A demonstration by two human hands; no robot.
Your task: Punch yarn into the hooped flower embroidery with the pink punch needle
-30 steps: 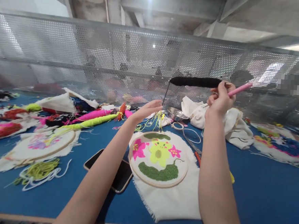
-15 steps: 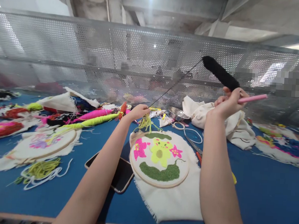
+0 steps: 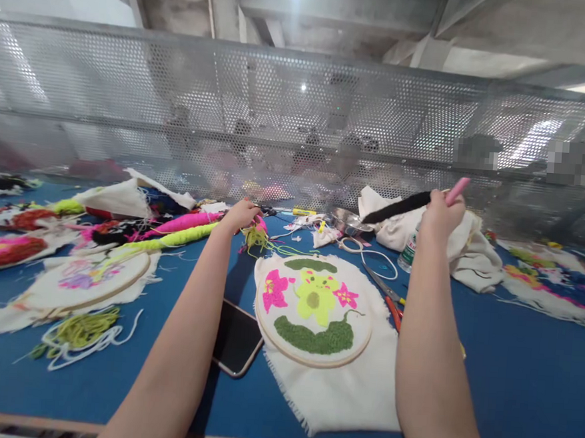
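My right hand (image 3: 441,219) is closed around a black yarn skein (image 3: 398,206) and a pink stick (image 3: 457,190). The skein slants down to the left, over a white cloth bundle (image 3: 480,259). My left hand (image 3: 243,214) is at the back of the table, its fingers curled low over the loose coloured yarn (image 3: 256,236). What those fingers hold, if anything, is hidden. Between my forearms lies an embroidery hoop (image 3: 312,362) stretched with white cloth. Its design shows a yellow figure (image 3: 313,294), pink flowers and green patches.
A phone (image 3: 238,342) lies partly under my left forearm. Orange-handled scissors (image 3: 394,309), a bottle (image 3: 407,254) and a metal bowl (image 3: 346,219) are near my right arm. Another hooped embroidery (image 3: 88,278) and yarn skeins (image 3: 185,238) spread leftward. A perforated metal screen (image 3: 279,124) stands behind.
My right hand has lowered, and the black skein has swung from raised to drooping left. The taut black strand between my hands no longer shows. My left hand has moved left.
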